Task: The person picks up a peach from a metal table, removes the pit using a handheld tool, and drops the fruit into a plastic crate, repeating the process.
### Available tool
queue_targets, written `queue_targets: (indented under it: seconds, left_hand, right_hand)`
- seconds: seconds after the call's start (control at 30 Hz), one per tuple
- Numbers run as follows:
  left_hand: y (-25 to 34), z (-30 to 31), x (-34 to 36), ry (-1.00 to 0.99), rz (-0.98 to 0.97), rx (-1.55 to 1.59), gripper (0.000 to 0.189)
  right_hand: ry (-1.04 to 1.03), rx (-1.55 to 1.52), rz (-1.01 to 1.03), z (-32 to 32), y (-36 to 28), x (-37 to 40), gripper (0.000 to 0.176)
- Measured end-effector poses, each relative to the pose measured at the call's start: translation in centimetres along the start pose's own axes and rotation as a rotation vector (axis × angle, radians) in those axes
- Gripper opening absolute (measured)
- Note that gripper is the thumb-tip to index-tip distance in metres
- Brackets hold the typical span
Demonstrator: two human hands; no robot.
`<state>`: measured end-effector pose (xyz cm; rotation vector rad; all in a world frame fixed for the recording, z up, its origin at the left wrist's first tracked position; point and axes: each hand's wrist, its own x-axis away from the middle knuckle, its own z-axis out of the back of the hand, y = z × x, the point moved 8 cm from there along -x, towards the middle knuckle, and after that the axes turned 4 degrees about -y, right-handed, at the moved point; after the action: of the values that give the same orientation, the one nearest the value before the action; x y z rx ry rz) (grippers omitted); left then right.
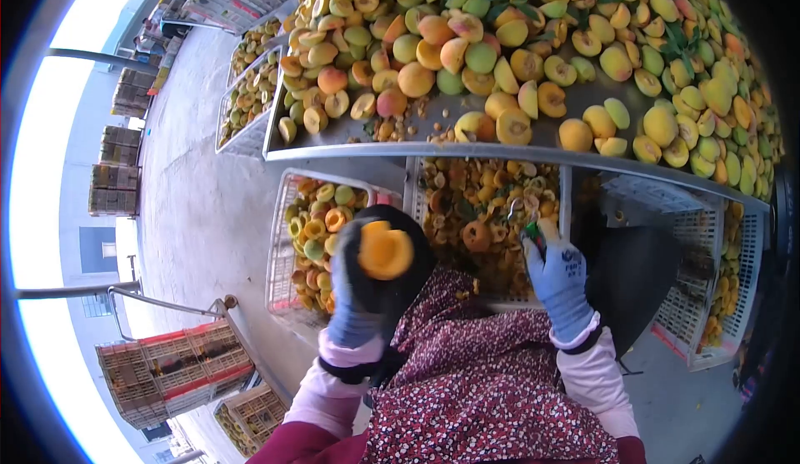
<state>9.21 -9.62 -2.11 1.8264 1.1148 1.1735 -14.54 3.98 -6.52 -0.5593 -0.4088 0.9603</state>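
Observation:
My gloved left hand (348, 276) is closed around a cut peach (385, 251), its orange flesh facing up, above my left knee. In my gloved right hand (557, 276) is a small pitting tool (530, 229) with a green handle and what looks like a curved metal tip. The tool is over a crate (567, 205) of peach scraps and stones between my knees. Left of my knee, a white crate (279, 247) is filled with peach halves (315, 222). A metal table (375, 149) in front carries a heap of whole and halved peaches (467, 39).
More white crates of peaches stand at the table's left end (250, 89) and under its right side (696, 272). Stacked crates (175, 368) sit on a cart at the lower left. The table's metal edge runs across in front of my knees.

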Motion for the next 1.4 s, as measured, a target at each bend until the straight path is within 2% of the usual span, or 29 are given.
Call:
queue_targets:
  seconds: [0.03,0.07,0.1,0.13,0.2,0.27,0.33,0.37,0.4,0.43,0.47,0.53,0.67,0.73,0.77,0.8,0.87,0.93,0.97,1.0,1.07,1.1,1.13,1.17,1.2,1.27,1.3,1.33,1.4]
  left_hand:
    - [2.5,4.9,-2.6,0.001,-0.248,-0.566,0.029]
    - [3.1,9.3,-4.9,0.082,-0.190,-0.801,0.034]
    - [4.8,11.4,-5.8,0.199,-0.295,-1.491,0.040]
    - [5.5,11.6,-5.6,0.346,-0.176,-1.947,0.043]
    - [6.8,8.0,-6.4,0.274,-0.455,-1.595,0.038]
    - [5.5,-0.1,-7.4,0.031,-0.541,-1.412,0.034]
    - [3.8,-9.9,-8.1,-0.153,-0.462,-1.450,0.032]
    - [2.1,-12.8,-9.7,-0.219,-0.509,-1.565,0.037]
    - [-0.2,-15.0,-11.9,-0.340,-0.521,-1.706,0.043]
    - [-2.8,-16.9,-13.6,-0.500,-0.419,-1.851,0.056]
    - [-3.6,-18.1,-15.0,-0.506,-0.414,-1.848,0.056]
    - [-6.6,-19.1,-17.1,-0.668,-0.227,-2.034,0.066]
    - [-7.1,-18.4,-17.8,-0.703,-0.243,-2.022,0.068]
    - [-6.3,-17.1,-18.0,-0.629,-0.319,-1.742,0.066]
    - [-7.8,-15.3,-19.0,-0.775,-0.225,-1.132,0.065]
    - [-6.2,-15.6,-17.3,-0.779,-0.229,-1.134,0.065]
    - [-3.5,-14.7,-13.4,-0.696,0.092,-0.189,0.065]
    - [-4.2,-13.3,-9.9,-0.833,0.221,0.045,0.065]
    - [-4.4,-12.8,-7.5,-0.843,0.304,0.056,0.069]
    - [-2.0,-14.1,-4.3,-0.727,-0.054,-0.552,0.071]
    - [-4.7,-12.5,-2.2,-0.727,0.320,0.048,0.073]
    - [-4.6,-13.1,-0.9,-0.727,0.328,0.057,0.073]
    - [-4.1,-13.3,0.1,-0.685,0.187,-0.426,0.063]
    - [-3.3,-13.3,0.6,-0.610,0.029,-0.905,0.053]
    - [-4.4,-12.4,0.4,-0.609,0.024,-0.902,0.053]
    - [-3.9,-12.1,1.2,-0.689,-0.615,-0.987,0.065]
    - [-4.2,-12.2,1.5,-0.520,-0.187,-0.298,0.050]
    - [-3.7,-12.2,2.0,-0.521,-0.184,-0.295,0.050]
    - [-4.4,-11.5,2.1,-0.484,-0.011,-0.298,0.045]
  right_hand:
    - [0.016,-0.116,0.029,0.2,0.1,0.2,0.019]
    - [0.031,-0.232,0.061,0.4,0.1,0.3,0.019]
    - [-0.039,-0.248,0.012,0.1,0.4,0.3,0.021]
    - [-0.112,-0.244,-0.030,-0.4,0.7,0.3,0.022]
    - [-0.061,-0.247,-0.044,0.0,0.1,0.0,0.026]
    - [-0.040,-0.262,-0.029,-1.2,0.3,-0.3,0.029]
    - [-0.023,-0.272,-0.008,-1.4,0.3,-0.8,0.032]
    - [-0.055,-0.294,0.004,-1.4,0.2,-0.8,0.034]
    - [-0.088,-0.316,0.012,-1.5,0.2,-0.9,0.036]
    - [-0.091,-0.314,0.005,-1.5,0.4,-0.8,0.036]
    - [-0.082,-0.340,-0.010,-1.3,0.7,-0.8,0.037]
    - [-0.065,-0.368,-0.026,-1.2,1.3,-0.9,0.038]
    - [-0.020,-0.351,-0.060,-1.5,2.0,-0.8,0.038]
    - [0.015,-0.324,-0.015,-1.1,1.8,-1.1,0.036]
    - [0.035,-0.401,-0.018,-1.1,2.0,-1.1,0.035]
    - [0.059,-0.479,-0.024,-1.0,2.2,-1.1,0.034]
    - [0.132,-0.586,-0.012,-0.3,2.3,-0.8,0.030]
    - [0.186,-0.693,0.016,0.9,2.1,-0.6,0.027]
    - [-0.031,-1.083,-0.185,-0.5,2.5,-0.5,0.026]
    - [-0.265,-1.460,-0.402,-2.3,1.9,0.4,0.025]
    - [-0.182,-1.495,-0.320,-1.0,-0.3,1.1,0.024]
    - [-0.129,-1.329,-0.233,0.6,-1.5,1.6,0.023]
    - [-0.077,-1.161,-0.142,1.7,-2.6,1.8,0.023]
    - [0.266,-1.049,0.196,3.4,-3.7,1.9,0.023]
    - [0.266,-1.047,0.201,3.9,-3.9,2.0,0.023]
    - [0.189,-0.519,0.306,5.3,-6.3,2.7,0.021]
    - [0.155,-0.421,0.321,5.3,-6.8,2.7,0.023]
    - [0.154,-0.417,0.318,5.3,-7.0,3.0,0.023]
    - [0.141,-0.195,0.347,4.9,-7.8,3.7,0.026]
